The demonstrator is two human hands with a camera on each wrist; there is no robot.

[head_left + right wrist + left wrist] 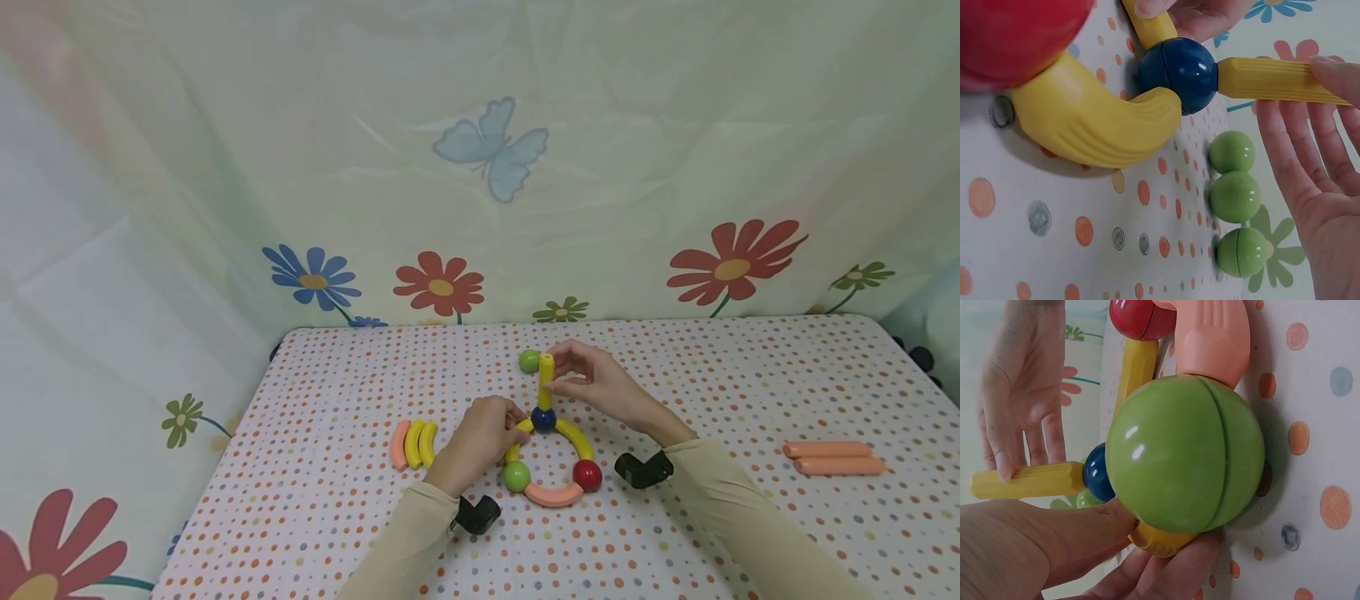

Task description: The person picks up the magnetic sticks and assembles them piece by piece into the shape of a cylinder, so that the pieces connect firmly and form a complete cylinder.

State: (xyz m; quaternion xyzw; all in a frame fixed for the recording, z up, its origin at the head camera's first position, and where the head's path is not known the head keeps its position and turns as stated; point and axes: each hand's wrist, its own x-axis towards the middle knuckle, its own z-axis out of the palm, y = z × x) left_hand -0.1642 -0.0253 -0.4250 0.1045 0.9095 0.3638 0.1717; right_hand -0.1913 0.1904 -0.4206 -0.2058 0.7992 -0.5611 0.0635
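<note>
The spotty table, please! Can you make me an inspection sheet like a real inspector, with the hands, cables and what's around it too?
Surface: table, white with coloured dots.
Job's things: yellow rod upright on a blue ball; the ball joins two curved yellow pieces, and a green ball, red ball and curved pink piece complete the ring.
Clutter: one pink curve and two yellow curves left; two straight pink rods right; three loose green balls behind the ring.
Grippers: left hand pinches the ring's left yellow piece; right hand holds the yellow rod.
Cables: nothing seen.
Surroundings: backdrop with flowers and a butterfly.
</note>
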